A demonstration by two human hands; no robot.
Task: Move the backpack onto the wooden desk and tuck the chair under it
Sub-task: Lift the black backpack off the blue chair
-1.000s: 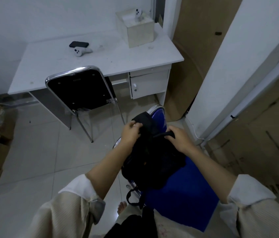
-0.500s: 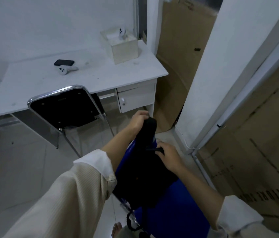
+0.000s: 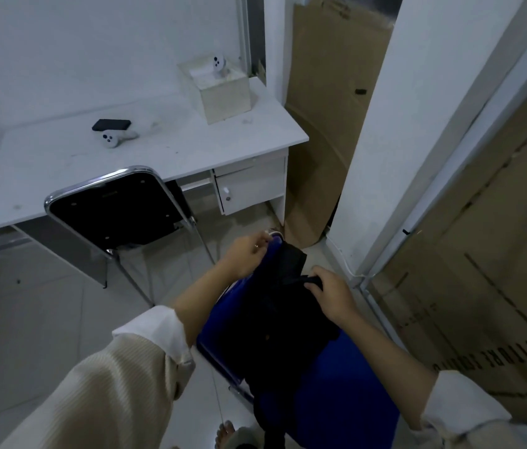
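Note:
A black backpack (image 3: 272, 322) sits on the seat of a blue chair (image 3: 336, 400) right below me. My right hand (image 3: 330, 296) is closed around the strap at the backpack's top. My left hand (image 3: 249, 254) has its fingers curled on the top rim of the blue chair's backrest, just left of the backpack. The white-topped desk (image 3: 61, 176) stands against the wall ahead. A black chair with a chrome frame (image 3: 119, 215) stands pulled out in front of the desk, backrest toward me.
On the desk are a pale box (image 3: 223, 95) with a white controller (image 3: 217, 64) on top, a flat black device (image 3: 111, 124) and another white controller (image 3: 111, 139). Cardboard sheets (image 3: 498, 254) and a white pillar (image 3: 401, 124) close off the right side. My bare foot (image 3: 225, 432) is on the tiled floor.
My left hand has left the backpack's top and moved to the blue chair's backrest rim. My right hand keeps its hold on the strap. The view has shifted toward the desk.

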